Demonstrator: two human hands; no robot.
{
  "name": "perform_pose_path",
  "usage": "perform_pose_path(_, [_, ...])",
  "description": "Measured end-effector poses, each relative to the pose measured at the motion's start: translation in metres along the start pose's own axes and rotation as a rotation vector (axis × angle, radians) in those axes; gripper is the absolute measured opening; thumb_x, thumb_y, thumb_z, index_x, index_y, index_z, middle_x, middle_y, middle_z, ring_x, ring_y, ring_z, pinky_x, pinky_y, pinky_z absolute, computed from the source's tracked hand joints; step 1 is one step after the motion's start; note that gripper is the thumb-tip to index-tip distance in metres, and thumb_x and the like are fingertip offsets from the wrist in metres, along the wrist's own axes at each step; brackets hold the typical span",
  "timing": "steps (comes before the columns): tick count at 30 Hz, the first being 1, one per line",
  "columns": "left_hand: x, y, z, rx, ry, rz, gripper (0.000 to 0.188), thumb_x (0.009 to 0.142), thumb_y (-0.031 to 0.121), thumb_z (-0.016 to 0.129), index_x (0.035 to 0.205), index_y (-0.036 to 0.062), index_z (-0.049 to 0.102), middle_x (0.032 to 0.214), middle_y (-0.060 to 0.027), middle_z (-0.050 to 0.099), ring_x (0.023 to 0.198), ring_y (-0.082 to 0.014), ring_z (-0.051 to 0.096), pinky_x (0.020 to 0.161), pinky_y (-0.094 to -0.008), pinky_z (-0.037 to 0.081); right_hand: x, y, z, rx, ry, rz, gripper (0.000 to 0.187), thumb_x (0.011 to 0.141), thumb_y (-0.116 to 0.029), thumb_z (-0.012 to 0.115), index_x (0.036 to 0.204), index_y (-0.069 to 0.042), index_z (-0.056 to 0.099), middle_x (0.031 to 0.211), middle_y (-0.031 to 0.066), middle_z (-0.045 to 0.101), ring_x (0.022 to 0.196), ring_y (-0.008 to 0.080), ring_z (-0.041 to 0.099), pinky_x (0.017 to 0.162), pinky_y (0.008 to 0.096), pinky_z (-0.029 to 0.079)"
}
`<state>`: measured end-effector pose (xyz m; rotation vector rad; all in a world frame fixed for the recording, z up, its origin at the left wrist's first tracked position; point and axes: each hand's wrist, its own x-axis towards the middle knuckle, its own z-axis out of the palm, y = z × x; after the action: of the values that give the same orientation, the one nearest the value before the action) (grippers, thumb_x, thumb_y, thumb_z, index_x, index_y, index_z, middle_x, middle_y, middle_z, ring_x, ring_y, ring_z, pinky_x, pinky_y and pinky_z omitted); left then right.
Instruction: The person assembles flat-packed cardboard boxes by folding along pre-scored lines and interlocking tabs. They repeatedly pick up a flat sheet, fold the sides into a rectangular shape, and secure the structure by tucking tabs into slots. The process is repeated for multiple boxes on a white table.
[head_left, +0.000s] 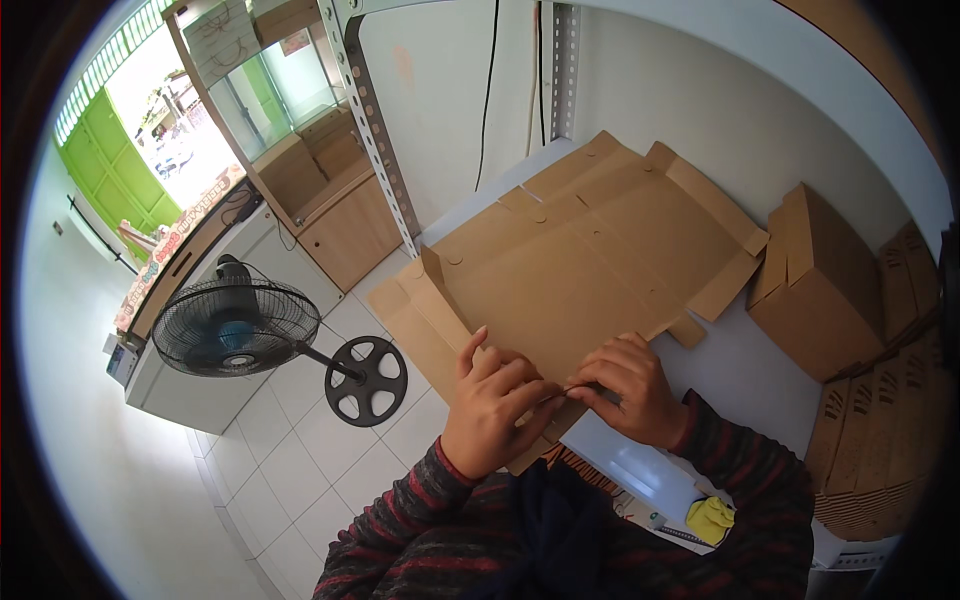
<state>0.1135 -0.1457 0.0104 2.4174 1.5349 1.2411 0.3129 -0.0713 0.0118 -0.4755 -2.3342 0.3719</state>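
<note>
Striped sleeves (400, 515), lower frame; my left hand (495, 405) and right hand (635, 390) pinched closed.
Grip seems on near edge of flat cardboard (560, 270), mid-frame; white tabletop (722, 365) likely carries its weight, so light pinch suffices.

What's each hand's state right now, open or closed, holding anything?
Left hand: closed in a pinch at the cardboard sheet's near edge; can't tell what's pinched.
Right hand: closed in a pinch beside it; what's held can't be told.
</note>
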Motion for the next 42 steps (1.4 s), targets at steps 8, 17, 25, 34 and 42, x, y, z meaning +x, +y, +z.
perform_pose_path(8, [-0.004, -0.002, 0.014, 0.04, -0.037, 0.004, 0.011, 0.074, 0.012, 0.073, 0.078, 0.0086, 0.063, 0.081, -0.0024, 0.06, 0.088, -0.0214, 0.059, 0.108, -0.0525, 0.027, -0.006, 0.0, 0.007, -0.077, -0.084, -0.001, 0.009, 0.084, -0.015, 0.067, 0.083, -0.008, 0.062, 0.083, 0.0036, 0.062, 0.083, 0.0214, 0.058, 0.079, 0.0387, 0.037])
perform_pose_path(17, [-0.01, -0.012, 0.023, -0.059, -0.018, 0.005, 0.017, 0.076, 0.019, 0.076, 0.081, 0.0092, 0.063, 0.08, -0.0018, 0.059, 0.093, -0.0206, 0.059, 0.109, -0.0528, 0.025, -0.005, 0.006, 0.008, -0.111, -0.064, -0.07, 0.009, 0.083, -0.014, 0.066, 0.081, -0.008, 0.059, 0.081, 0.0042, 0.06, 0.081, 0.0224, 0.057, 0.083, 0.0414, 0.036])
perform_pose_path(25, [-0.011, -0.034, 0.008, -0.176, -0.198, 0.102, 0.02, 0.075, 0.026, 0.077, 0.084, 0.0129, 0.065, 0.091, -0.0026, 0.061, 0.111, -0.0215, 0.055, 0.113, -0.0582, 0.01, -0.008, 0.01, 0.003, -0.044, -0.16, -0.043, 0.01, 0.083, -0.015, 0.065, 0.087, -0.008, 0.059, 0.088, 0.0058, 0.06, 0.09, 0.0246, 0.057, 0.09, 0.0424, 0.037])
perform_pose_path(34, [-0.002, -0.033, -0.011, -0.267, 0.145, -0.039, 0.044, 0.079, 0.018, 0.072, 0.118, 0.0052, 0.054, 0.118, -0.0126, 0.056, 0.12, -0.0286, 0.05, 0.111, -0.0522, 0.023, -0.039, 0.079, -0.037, 0.145, 0.907, 0.641, 0.058, 0.089, -0.013, 0.061, 0.14, -0.004, 0.035, 0.139, 0.013, 0.035, 0.131, 0.0256, 0.033, 0.11, 0.0413, 0.026])
perform_pose_path(42, [0.001, -0.132, -0.008, -0.59, 0.306, -0.687, 0.055, 0.092, 0.027, 0.066, 0.129, -0.0047, 0.042, 0.109, -0.0143, 0.059, 0.097, -0.0186, 0.061, 0.082, -0.0302, 0.05, -0.092, 0.153, -0.071, 0.649, 0.862, 1.008, 0.045, 0.09, -0.005, 0.055, 0.133, 0.004, 0.047, 0.13, 0.0103, 0.051, 0.122, 0.0191, 0.046, 0.106, 0.0295, 0.032])
